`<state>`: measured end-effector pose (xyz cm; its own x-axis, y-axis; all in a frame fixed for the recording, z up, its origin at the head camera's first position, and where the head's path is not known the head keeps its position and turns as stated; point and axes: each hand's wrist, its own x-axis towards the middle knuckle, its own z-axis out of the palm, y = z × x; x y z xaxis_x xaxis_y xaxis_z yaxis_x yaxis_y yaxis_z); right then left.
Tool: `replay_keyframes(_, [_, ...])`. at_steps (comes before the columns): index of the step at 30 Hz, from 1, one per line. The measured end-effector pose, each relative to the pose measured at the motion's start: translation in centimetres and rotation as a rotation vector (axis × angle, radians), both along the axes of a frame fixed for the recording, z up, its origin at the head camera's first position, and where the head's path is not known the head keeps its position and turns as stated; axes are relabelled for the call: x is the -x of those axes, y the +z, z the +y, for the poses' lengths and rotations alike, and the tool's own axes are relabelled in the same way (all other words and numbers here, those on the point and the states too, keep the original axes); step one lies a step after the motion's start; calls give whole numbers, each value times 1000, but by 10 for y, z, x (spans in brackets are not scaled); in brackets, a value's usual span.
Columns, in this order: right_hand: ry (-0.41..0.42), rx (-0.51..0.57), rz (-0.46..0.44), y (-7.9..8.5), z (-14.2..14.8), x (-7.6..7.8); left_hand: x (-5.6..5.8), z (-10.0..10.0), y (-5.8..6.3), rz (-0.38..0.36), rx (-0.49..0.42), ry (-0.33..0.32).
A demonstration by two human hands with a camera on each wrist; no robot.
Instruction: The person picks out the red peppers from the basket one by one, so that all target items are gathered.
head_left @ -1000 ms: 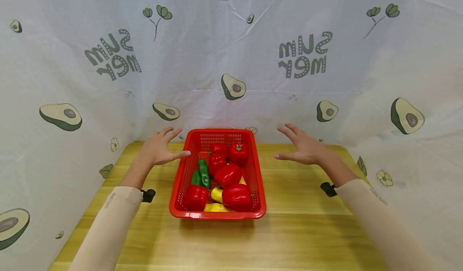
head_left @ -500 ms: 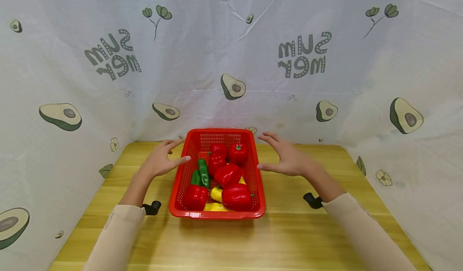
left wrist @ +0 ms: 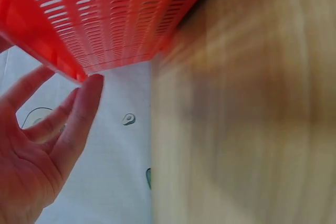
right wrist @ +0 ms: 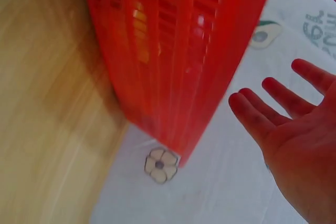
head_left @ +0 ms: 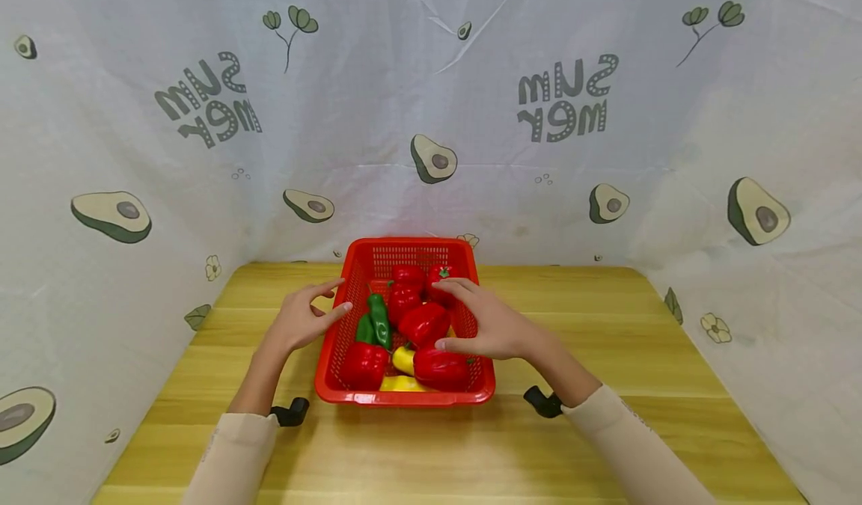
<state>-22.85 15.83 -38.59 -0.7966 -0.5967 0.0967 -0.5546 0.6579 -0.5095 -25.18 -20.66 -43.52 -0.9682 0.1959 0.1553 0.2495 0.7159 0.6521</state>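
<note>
A red perforated plastic basket [head_left: 404, 398] stands on the table, holding several peppers. Among them are a blocky red bell pepper [head_left: 365, 368], a larger red pepper [head_left: 441, 372], a long green pepper [head_left: 379, 319] and a yellow one [head_left: 402, 384]. My left hand [head_left: 300, 321] is at the basket's left rim, fingers spread and thumb apart; in the left wrist view a fingertip overlaps the rim's edge. Over the basket's right side reaches my right hand [head_left: 497, 327], its fingers extended and holding nothing. It hides part of the right rim and overlaps the red peppers in the head view.
The wooden table [head_left: 566, 303] extends on both sides and in front of the basket. Behind it hangs a white curtain [head_left: 370, 116] printed with avocados and flowers, which also encloses the left and right sides. Black wrist mounts [head_left: 291, 413] stick out inward from both wrists.
My right hand has moved left and toward me, from beside the basket to over its right side. The left hand has come slightly nearer to me along the left rim. The basket stays put.
</note>
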Motion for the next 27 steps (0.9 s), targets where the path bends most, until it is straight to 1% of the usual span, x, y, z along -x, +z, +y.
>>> replay_keyframes(3, [26, 4, -27, -4, -11, -5, -2, 1, -6, -20, -48, -5])
replay_keyframes(6, [49, -3, -60, -7, -17, -9, -5, 5, -10, -55, -124, 13])
replay_keyframes(8, [71, -5, -76, -9, -20, -11, -8, 9, -11, -71, -176, 45])
replay_keyframes(11, [109, -27, -85, -12, -23, -11, -12, 15, -12, -107, -258, 123])
replay_keyframes(13, [124, -57, -88, -14, -24, -12, -14, 20, -12, -118, -303, 172])
replay_keyframes(15, [136, -91, -92, -15, -25, -13, -16, 25, -11, -127, -339, 208])
replay_keyframes(18, [143, -131, -97, -19, -25, -14, -18, 30, -13, -121, -369, 240])
replay_keyframes(21, [144, -155, -89, -23, -24, -15, -19, 31, -16, -107, -382, 255])
replay_keyframes(27, [135, -200, -75, -22, -20, -17, -21, 32, -19, -121, -413, 255])
